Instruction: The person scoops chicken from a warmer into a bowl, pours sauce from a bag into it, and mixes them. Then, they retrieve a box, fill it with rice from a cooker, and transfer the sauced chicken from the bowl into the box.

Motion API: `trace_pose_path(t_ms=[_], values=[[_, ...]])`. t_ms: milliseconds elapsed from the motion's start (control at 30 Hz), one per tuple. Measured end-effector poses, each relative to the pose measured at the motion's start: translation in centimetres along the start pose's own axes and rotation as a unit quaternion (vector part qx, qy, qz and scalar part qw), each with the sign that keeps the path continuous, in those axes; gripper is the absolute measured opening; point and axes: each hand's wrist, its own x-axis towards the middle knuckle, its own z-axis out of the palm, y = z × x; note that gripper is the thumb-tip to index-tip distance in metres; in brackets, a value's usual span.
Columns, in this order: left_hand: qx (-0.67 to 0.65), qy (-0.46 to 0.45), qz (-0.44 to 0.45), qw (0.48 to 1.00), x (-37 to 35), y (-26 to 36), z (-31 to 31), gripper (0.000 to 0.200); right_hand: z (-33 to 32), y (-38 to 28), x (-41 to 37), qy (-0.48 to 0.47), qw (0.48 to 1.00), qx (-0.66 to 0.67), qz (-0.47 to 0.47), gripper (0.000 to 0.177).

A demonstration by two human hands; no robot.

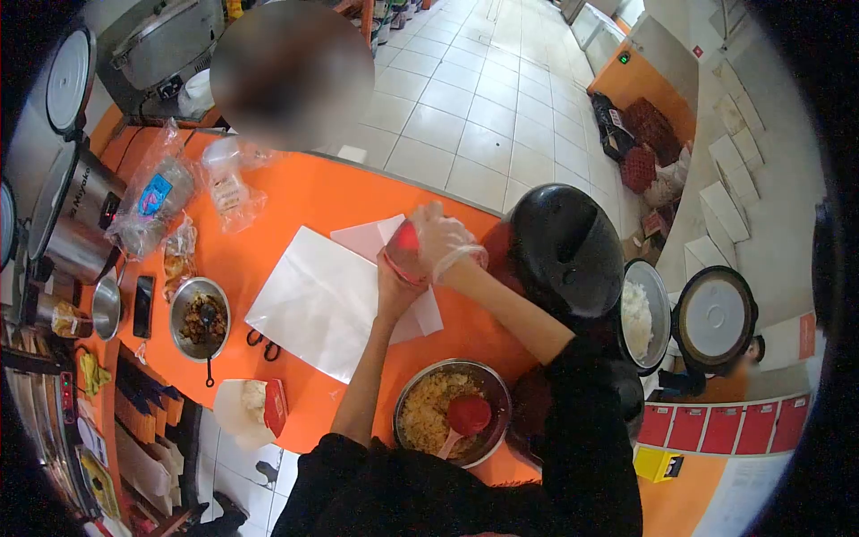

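Over the white paper sheets [313, 300], my left hand [398, 288] grips a small red bowl [404, 240] from below. My right hand [443, 234], in a clear plastic glove, curls over the bowl's top and side; what lies inside the bowl is hidden. Close to my body sits a metal bowl [501, 391] of yellowish rice [429, 412], with a red scoop [469, 415] resting in it. To the left of the paper stands a metal bowl [224, 345] of dark chopped food with a spoon in it.
A large black-lidded pot [564, 246] and an open pot of white rice [637, 318] stand at the right. Black scissors [264, 345], a phone [142, 306], plastic bags [157, 197] and an opened food box [242, 407] lie around the left side. A blurred person is across the table.
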Motion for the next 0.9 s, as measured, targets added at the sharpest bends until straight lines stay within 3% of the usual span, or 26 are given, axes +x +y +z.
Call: trace_pose_path(t_ms=[100,167,200,233,267,300,333,367,400,433,500,600,667,700,733,767,833,900], values=[[0.028,0.017,0.033,0.999,0.3,2.4,-0.9,0.08,-7.0,2.0,-3.1,0.039,0.992,0.111,-0.041,0.035],[-0.02,0.039,0.065,0.997,0.3,4.6,-1.7,0.079,-10.8,6.0,-6.1,0.129,0.975,0.153,-0.097,0.035],[-0.039,0.047,0.073,0.995,-0.2,5.4,-2.2,0.079,-13.5,7.9,-8.2,0.161,0.967,0.17,-0.103,0.035],[-0.044,0.058,0.071,0.995,-0.9,6.1,-3.2,0.078,-16.4,9.8,-11.2,0.147,0.965,0.211,-0.051,0.036],[-0.044,0.07,0.061,0.995,-1.6,6.6,-4.2,0.078,-18.9,11.4,-14.7,0.08,0.902,0.402,0.131,0.039],[-0.044,0.079,0.049,0.995,-2.6,7.1,-5.2,0.077,-19.0,16.1,-17.6,0.146,0.84,0.517,0.079,0.042],[-0.037,0.085,0.031,0.995,-3.4,7.2,-6.0,0.077,-19.5,20.6,-21.1,0.197,0.821,0.529,0.085,0.038],[-0.04,0.091,0.018,0.995,-4.3,7.6,-6.7,0.076,-18.2,26.8,-25.5,0.329,0.793,0.487,0.164,0.036],[-0.037,0.099,0.003,0.994,-5.2,7.9,-7.7,0.076,-18.9,31.6,-29.7,0.401,0.822,0.291,0.281,0.034],[-0.03,0.11,-0.007,0.993,-5.9,8.4,-8.6,0.075,-19.3,36.5,-33.9,0.444,0.804,0.086,0.387,0.034],[-0.006,0.142,-0.027,0.989,-8.0,9.5,-10.8,0.074,-17.8,46.1,-40.7,0.562,0.731,0.042,0.385,0.031],[0.026,0.18,-0.06,0.982,-10.7,11.2,-12.7,0.073,-18.0,52.5,-46.6,0.503,0.699,-0.059,0.505,0.026],[0.037,0.198,-0.077,0.976,-12.3,12.5,-13.6,0.072,-12.9,58.6,-47.3,0.626,0.712,-0.066,0.31,0.021],[0.041,0.205,-0.087,0.974,-13.2,13.2,-14.0,0.072,-9.8,63.1,-48.3,0.586,0.728,-0.145,0.324,0.021],[0.042,0.212,-0.094,0.972,-14.1,13.7,-14.3,0.071,-11.4,61.1,-48.5,0.5,0.703,-0.453,0.224,0.02],[0.044,0.223,-0.099,0.969,-14.8,14.3,-14.7,0.071,-12.0,58.5,-47.3,0.492,0.733,-0.413,0.223,0.02],[0.055,0.24,-0.11,0.963,-16.6,15.6,-15.6,0.07,-12.1,55.7,-44.3,0.544,0.79,-0.113,0.26,0.029],[0.063,0.249,-0.124,0.958,-18.3,16.7,-16.1,0.069,-13.5,51.2,-41.8,0.566,0.774,0.14,0.248,0.043]])
